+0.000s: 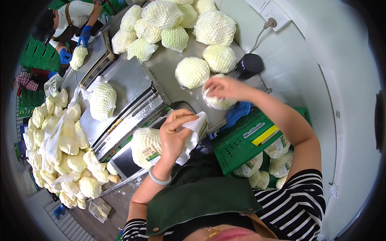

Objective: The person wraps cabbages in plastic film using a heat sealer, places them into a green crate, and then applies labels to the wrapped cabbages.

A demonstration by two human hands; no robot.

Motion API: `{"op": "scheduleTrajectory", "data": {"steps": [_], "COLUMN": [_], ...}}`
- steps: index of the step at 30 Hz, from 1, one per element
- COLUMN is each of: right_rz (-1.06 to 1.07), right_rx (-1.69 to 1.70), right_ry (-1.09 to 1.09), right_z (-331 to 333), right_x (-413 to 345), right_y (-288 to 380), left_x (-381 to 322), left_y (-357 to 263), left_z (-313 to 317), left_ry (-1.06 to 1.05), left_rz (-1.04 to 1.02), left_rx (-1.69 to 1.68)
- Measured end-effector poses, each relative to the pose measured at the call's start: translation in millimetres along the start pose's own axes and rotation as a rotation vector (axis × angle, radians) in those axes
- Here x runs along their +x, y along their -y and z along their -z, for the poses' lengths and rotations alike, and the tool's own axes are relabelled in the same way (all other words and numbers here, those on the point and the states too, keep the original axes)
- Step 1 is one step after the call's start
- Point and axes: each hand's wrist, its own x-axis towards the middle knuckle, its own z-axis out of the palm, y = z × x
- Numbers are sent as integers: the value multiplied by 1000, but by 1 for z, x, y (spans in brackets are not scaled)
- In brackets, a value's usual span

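Note:
My left hand point(176, 134), with a bracelet on the wrist, pinches a curled white sheet of labels point(197, 129). Partly behind that hand lies a cabbage in white foam netting point(144, 144), bearing a printed label. My right hand point(221, 87), blurred, is over a wrapped, netted cabbage point(221, 103) on the steel table point(193, 45); whether it grips the cabbage is unclear. Two more netted cabbages point(192, 73) point(219, 58) sit just beyond. On the metal plate of a wrapping machine point(129, 78) rests another netted cabbage point(102, 101), a plastic bag beside it.
Netted cabbages point(161, 13) are heaped at the back. A black cylindrical object point(249, 66) stands near the wall, beside blue cloth point(238, 114). A green crate point(241, 138) adjoins labelled cabbages. Bagged cabbages point(68, 144) fill the left. A co-worker point(75, 15) in blue gloves handles one.

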Motion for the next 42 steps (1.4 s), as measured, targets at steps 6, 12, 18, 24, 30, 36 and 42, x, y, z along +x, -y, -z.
{"op": "scheduleTrajectory", "data": {"steps": [6,12,18,24,30,36,42], "right_rz": [97,-18,139,121,132,-54,-194], "right_rx": [-167,285,-75,-268,53,-395,-872], "right_ry": [28,25,-1,-118,-409,-441,-444], "right_z": [-46,-16,-32,-44,11,117,104], "right_x": [-57,-55,-21,-23,-8,59,87], "right_y": [81,92,71,85,86,-72,-84], "left_x": [8,12,25,37,32,38,46], "left_y": [14,18,7,2,16,27,15], "left_z": [-10,0,-4,4,20,17,34], "left_ry": [-27,14,-13,15,-4,-94,158], "left_rz": [107,59,-104,80,101,210,-115], "left_rx": [86,438,157,-41,375,-321,242]}}
